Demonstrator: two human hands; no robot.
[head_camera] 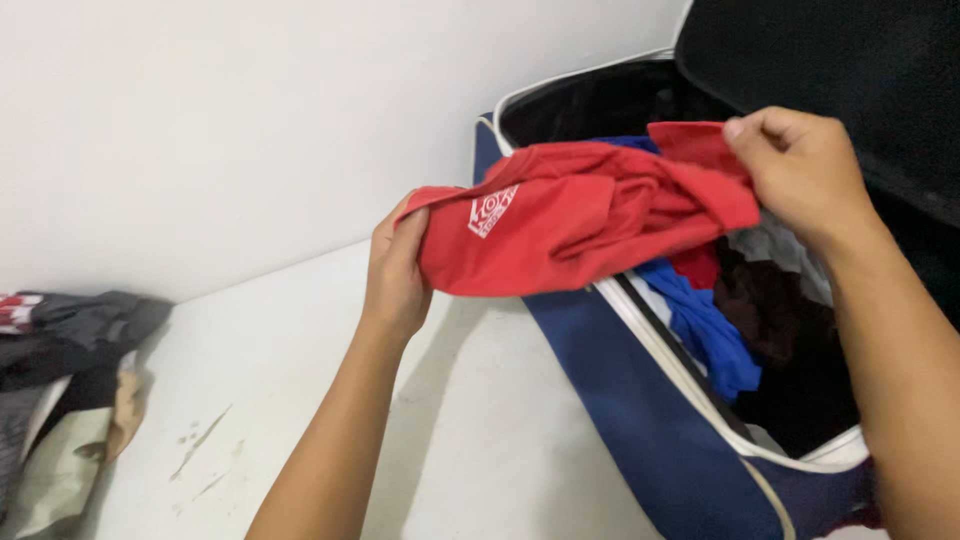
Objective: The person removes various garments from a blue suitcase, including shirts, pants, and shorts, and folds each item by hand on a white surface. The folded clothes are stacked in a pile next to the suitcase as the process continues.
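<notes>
Red shirt (pixel 580 215) pinched between left hand (pixel 395 270) and right hand (pixel 800 170) — above open suitcase (pixel 640 400).
Both sets of fingers closed on cloth; slack middle below fingertips likely to snag the case's rim.

Showed two bare hands, the left hand (pixel 395 270) and the right hand (pixel 800 175), with nothing worn on either. Continued below the left hand as a slim, smooth left forearm (pixel 330 450), bare from the wrist to the lower edge of the view. Continued below the right hand as a right forearm (pixel 900 380), bare as well, looking broader and cut off by the right edge. Carried a short, pale thumbnail (pixel 735 128) at the top of the right hand. Lay in soft shadow along the inner sides of both forearms.
</notes>
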